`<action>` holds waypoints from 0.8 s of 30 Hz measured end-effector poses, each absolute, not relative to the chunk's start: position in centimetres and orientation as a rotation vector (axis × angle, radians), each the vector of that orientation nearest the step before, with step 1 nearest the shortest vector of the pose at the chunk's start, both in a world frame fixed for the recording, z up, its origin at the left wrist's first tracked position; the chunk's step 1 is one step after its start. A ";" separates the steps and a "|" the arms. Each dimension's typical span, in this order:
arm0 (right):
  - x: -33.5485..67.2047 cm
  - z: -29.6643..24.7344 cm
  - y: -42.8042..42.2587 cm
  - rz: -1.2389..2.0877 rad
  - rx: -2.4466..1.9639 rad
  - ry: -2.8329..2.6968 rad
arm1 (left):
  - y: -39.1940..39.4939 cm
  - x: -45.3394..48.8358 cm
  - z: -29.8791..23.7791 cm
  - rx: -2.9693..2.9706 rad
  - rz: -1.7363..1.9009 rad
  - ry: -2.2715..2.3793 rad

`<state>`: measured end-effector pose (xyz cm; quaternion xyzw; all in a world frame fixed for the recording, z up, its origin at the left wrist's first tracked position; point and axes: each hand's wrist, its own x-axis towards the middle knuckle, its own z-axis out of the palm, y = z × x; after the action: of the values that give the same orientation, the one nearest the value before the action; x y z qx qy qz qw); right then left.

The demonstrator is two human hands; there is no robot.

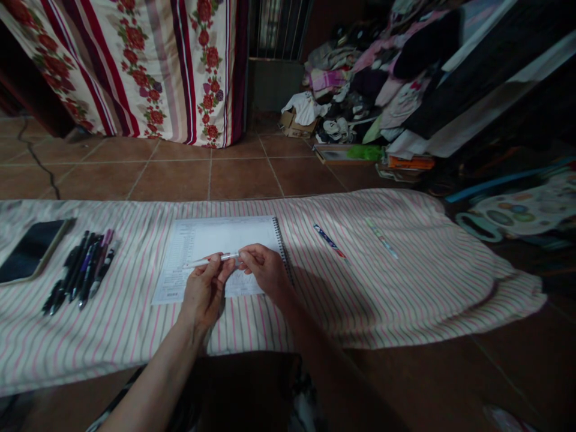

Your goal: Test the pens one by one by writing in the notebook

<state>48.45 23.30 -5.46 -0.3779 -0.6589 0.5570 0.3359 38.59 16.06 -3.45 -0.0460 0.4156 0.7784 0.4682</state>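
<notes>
Between my two hands a slim white pen (198, 263) is held sideways above a spiral notebook (216, 231). My left hand (207, 288) pinches it near the middle with thumb and fingers. The fingertips of my right hand (265, 270) close on its right end. Beneath them the notebook shows a mostly white page, with printed lines at its left side and a dark coil along the right edge. Some faint marks lie on the page near my hands.
A striped cloth (252, 324) covers the table. Left are a dark phone (33, 249) and a bundle of several pens (83, 270). To the right lie a dark patterned pen-like stick (330, 241) and a pale one (381, 237). Heaped clothes (360, 90) and a flowered curtain (135, 66) stand beyond.
</notes>
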 end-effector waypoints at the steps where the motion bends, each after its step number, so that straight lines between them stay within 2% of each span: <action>1: 48.5 -5.3 23.3 1.427 -1.006 -1.741 | 16.0 38.6 -3.3 -0.110 1.905 1.021; 10: 48.6 -4.6 23.1 1.275 -1.126 -1.835 | 15.9 38.7 -3.2 -0.074 1.895 1.014; 18: 48.1 -5.4 23.0 1.512 -0.913 -1.635 | 16.0 38.1 -2.9 -0.133 1.896 1.028; 24: 47.9 -5.5 23.1 1.482 -0.908 -1.596 | 16.2 38.1 -3.0 -0.155 1.902 1.003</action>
<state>47.91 23.08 -5.49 -0.3557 -0.6254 0.5806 0.3811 38.10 16.25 -3.01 -0.0633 0.4100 0.7772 0.4731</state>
